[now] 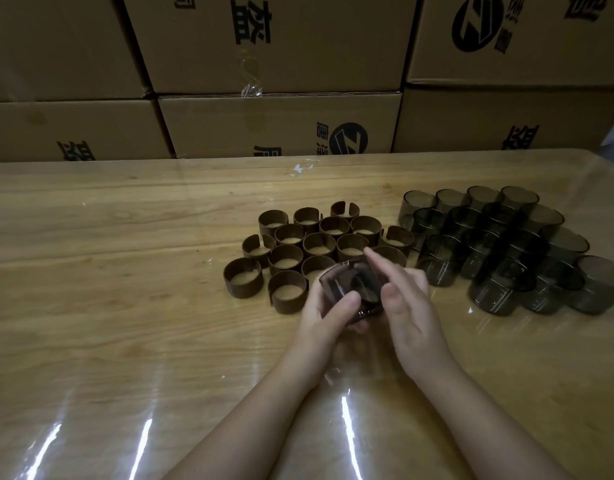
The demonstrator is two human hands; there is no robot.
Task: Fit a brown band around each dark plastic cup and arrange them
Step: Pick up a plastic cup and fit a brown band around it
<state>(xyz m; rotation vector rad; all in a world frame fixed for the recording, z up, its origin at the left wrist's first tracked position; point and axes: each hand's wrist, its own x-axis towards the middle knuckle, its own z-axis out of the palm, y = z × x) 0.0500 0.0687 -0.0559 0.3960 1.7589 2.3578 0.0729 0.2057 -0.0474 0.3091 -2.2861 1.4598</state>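
Brown bands (309,244) clustered upright on bench (125,271), centre of frame. Just below them: left hand (328,311) grips a tilted dark cup (345,289). Right hand (407,303) pinches the same cup, forefinger and thumb. Blurred; cannot tell whether it is banded. Bare cups (506,247) grouped at right.

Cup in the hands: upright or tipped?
Tipped. The cup is gripped in the left hand, its mouth angled toward the camera; the loose cups on the table stand upright.
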